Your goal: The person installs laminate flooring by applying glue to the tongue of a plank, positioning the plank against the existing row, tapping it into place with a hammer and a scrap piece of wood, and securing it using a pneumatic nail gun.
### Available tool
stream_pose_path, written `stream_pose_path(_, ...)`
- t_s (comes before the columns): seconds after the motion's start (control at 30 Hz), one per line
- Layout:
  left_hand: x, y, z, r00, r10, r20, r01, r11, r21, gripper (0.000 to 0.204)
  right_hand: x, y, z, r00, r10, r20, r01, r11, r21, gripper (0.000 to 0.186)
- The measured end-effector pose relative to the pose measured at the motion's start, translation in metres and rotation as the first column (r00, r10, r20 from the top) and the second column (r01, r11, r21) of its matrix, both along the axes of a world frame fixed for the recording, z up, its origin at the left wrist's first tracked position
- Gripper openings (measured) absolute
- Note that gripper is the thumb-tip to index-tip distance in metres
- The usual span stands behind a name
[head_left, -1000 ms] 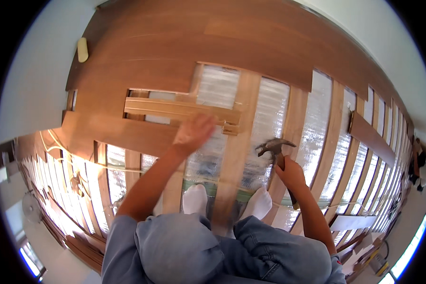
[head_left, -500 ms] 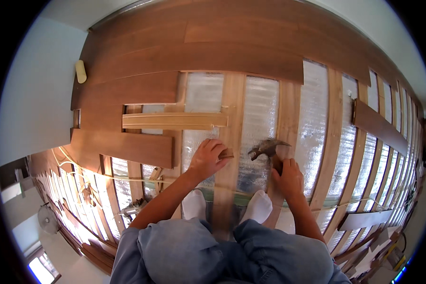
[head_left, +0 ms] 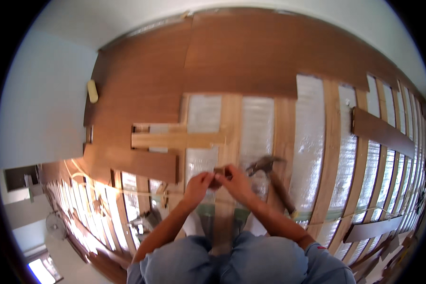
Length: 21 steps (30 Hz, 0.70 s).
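My two hands meet over the joists in front of my knees. Between the fingertips of my left hand (head_left: 199, 187) and my right hand (head_left: 237, 183) is a small brown wooden piece (head_left: 219, 170), mostly covered by the fingers. Both hands are closed on it. Just right of my right hand lies a claw hammer (head_left: 282, 192), its wooden handle pointing toward me and nobody holding it. Beyond my hands, a light wooden board (head_left: 175, 140) sticks out from the gap in the brown floorboards (head_left: 236, 52).
Pale joists (head_left: 331, 142) with silvery foil insulation (head_left: 309, 137) between them run across the floor. A loose brown plank (head_left: 383, 132) lies at the right. A yellow roller-shaped thing (head_left: 93, 91) rests by the left wall. At the lower left are a power tool (head_left: 146, 222) and a cable (head_left: 83, 174).
My right hand has let go of the hammer, which now lies on the floor, and has moved left to join my left hand at the small wooden piece. The view has shifted slightly.
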<state>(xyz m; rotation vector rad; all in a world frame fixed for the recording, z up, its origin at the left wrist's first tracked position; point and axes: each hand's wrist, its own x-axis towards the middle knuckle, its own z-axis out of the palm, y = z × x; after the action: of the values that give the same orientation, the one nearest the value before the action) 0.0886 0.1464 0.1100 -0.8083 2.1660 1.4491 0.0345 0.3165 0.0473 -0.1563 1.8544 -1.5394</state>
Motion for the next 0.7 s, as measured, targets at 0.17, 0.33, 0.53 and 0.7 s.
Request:
stream_pose_path(0.17, 0.046, -0.024, -0.002, 0.951, -0.306, 0.054, 0.309, 0.912, -0.271, 0.036, -0.04, 0.009, -0.023, 0.944, -0.23, 0.238, 0.258, 0.962, -0.093, 0.033)
stream_pose_path(0.33, 0.113, -0.077, -0.001, 0.965, -0.25, 0.079, 0.262, 0.908, -0.327, 0.027, -0.178, -0.002, -0.053, 0.915, -0.377, -0.145, 0.376, 0.926, -0.034, 0.036)
stream_pose_path(0.53, 0.174, -0.155, -0.009, 0.946, 0.324, 0.012, -0.306, 0.904, -0.298, 0.026, -0.289, 0.008, -0.009, 0.896, -0.429, 0.114, 0.441, 0.83, -0.341, 0.032)
stream_pose_path(0.7, 0.228, -0.169, -0.01, 0.911, 0.413, 0.012, -0.389, 0.867, -0.312, 0.024, -0.172, 0.028, -0.012, 0.935, -0.34, -0.104, 0.322, 0.933, -0.162, 0.031)
